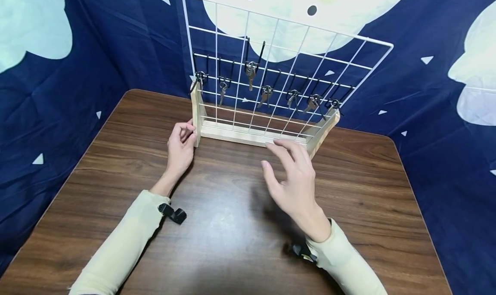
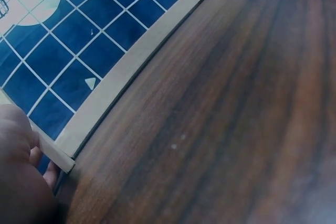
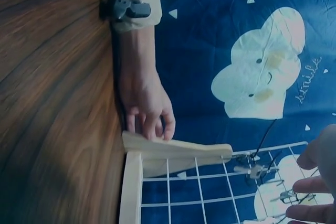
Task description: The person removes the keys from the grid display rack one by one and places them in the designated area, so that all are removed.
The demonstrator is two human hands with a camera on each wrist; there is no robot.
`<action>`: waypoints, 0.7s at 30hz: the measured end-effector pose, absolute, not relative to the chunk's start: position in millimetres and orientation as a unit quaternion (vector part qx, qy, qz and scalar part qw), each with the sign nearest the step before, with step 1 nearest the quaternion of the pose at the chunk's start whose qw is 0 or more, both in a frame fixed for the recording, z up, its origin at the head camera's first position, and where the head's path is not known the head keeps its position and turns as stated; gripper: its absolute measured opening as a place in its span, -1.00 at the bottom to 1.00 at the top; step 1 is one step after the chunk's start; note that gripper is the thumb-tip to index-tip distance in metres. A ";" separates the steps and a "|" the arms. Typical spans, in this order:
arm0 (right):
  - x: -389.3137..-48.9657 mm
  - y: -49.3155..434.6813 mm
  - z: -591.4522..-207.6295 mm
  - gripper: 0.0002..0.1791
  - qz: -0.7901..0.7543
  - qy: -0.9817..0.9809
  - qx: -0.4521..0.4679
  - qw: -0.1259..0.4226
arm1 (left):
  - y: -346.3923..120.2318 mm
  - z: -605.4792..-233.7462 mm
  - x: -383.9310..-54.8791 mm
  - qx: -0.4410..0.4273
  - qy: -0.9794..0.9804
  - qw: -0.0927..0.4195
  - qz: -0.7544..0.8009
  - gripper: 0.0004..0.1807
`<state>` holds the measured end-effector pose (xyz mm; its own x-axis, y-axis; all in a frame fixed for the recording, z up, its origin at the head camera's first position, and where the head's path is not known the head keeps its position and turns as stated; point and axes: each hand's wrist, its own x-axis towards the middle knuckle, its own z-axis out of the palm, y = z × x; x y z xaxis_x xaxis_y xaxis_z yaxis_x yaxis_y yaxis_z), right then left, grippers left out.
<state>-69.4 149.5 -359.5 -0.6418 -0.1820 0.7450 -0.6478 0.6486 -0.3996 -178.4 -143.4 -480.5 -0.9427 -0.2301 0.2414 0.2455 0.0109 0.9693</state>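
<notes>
2 hands [image 1: 181, 144] [image 1: 294, 178], 1 touching 1 gridded rack [image 1: 232, 134], 7 black hooks [image 1: 262, 49]

Both arms [image 1: 120, 243] reach forward. The left hand [image 1: 181, 150] has bent fingers [image 1: 180, 128]. The right hand [image 1: 295, 178] is up, its fingers spread.

Rack [image 1: 265, 69] upright near table's [image 1: 128, 110] far edge: white wire grid [image 1: 299, 52], pale wooden frame [image 1: 232, 135]. Small metal keys [image 1: 251, 72] hang from black hooks [image 1: 263, 48], seemingly seven sets, one higher than the others.
</notes>
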 end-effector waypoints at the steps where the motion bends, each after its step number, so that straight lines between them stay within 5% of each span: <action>1: -70.0 146.7 -358.8 -0.64 0.343 -0.839 0.249 0.343 | -143.5 -480.1 -178.3 -0.005 -0.690 0.169 -0.703 -0.82; 21: -93.3 83.0 -362.0 -0.73 0.457 -0.796 0.261 0.298 | -142.8 -479.5 -178.9 -0.007 -0.687 0.172 -0.706 -0.85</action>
<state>-93.3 83.0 -362.0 -0.6859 -0.1425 0.7136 -0.6882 0.4457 -0.5725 -178.9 -142.8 -479.5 -0.9404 -0.2341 0.2465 0.2525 0.0044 0.9676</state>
